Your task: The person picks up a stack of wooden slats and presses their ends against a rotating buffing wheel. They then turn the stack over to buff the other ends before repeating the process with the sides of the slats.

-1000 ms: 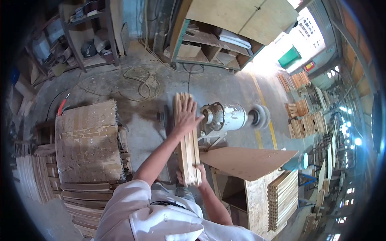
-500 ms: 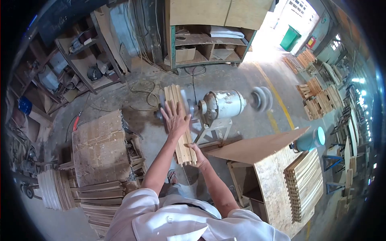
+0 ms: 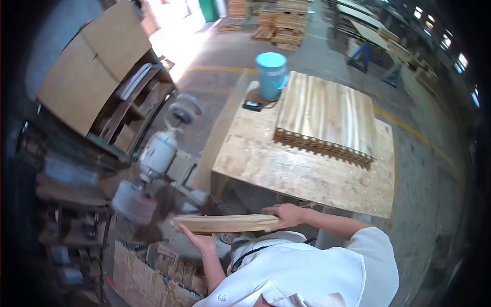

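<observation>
A small stack of wooden slats lies level across the front of my body, between both hands. My left hand supports its left end from below, with the fingers partly hidden by the wood. Around the right end, my right hand grips the slats, thumb on top. Just beyond the left end is a blurred wheel on the shaft of a white motor; the slats are apart from it. A larger stack of slats rests on the worktable ahead of my right hand.
A light-blue bucket and a small black device stand on the worktable. Another blurred wheel is at the motor's far end. A wooden cabinet is at left. Cardboard lies low at left; wood piles stand farther off.
My view and body have turned right, toward the worktable. The slats have come away from the wheel and now lie crosswise; my left hand has moved from on top to beneath their end.
</observation>
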Demonstrator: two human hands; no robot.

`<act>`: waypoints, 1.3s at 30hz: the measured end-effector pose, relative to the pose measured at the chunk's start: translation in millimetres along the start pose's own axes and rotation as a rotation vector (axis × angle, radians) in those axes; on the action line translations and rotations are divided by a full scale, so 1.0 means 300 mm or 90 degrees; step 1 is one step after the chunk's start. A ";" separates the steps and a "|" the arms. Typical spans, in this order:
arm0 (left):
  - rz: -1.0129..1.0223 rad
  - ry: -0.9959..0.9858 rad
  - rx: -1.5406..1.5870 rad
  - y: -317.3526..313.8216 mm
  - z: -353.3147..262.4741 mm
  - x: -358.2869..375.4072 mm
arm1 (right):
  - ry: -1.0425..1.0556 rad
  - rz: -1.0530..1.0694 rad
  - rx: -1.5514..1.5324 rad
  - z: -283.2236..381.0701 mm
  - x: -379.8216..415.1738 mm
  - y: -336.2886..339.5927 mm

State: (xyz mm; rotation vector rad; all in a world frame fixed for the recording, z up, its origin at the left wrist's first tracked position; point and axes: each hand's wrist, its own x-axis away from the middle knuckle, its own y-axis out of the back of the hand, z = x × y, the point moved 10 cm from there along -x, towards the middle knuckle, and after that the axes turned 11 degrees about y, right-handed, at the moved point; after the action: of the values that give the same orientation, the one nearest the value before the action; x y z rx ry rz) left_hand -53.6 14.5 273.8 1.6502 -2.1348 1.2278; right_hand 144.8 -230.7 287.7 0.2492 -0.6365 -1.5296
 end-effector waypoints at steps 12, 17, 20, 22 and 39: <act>0.426 0.312 -0.094 -0.817 0.611 -0.264 | -0.100 -0.512 0.386 -0.478 0.612 0.372; 0.314 0.178 -0.438 -0.821 0.667 -0.492 | -0.203 -0.593 0.435 -0.505 0.609 0.391; 0.331 0.007 -0.623 -0.845 0.599 -0.510 | -0.218 -0.581 0.447 -0.507 0.581 0.394; 0.397 0.024 -0.551 -0.851 0.619 -0.539 | -0.217 -0.574 0.423 -0.500 0.568 0.402; 0.500 0.065 -0.604 -0.866 0.666 -0.502 | -0.159 -1.266 -0.382 -0.787 0.851 0.212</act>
State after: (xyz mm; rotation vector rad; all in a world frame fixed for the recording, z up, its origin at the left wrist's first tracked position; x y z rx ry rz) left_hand 293.8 -26.2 185.5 0.3600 -2.7047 0.2140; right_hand 302.8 -530.5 186.9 0.1905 0.1791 -3.5854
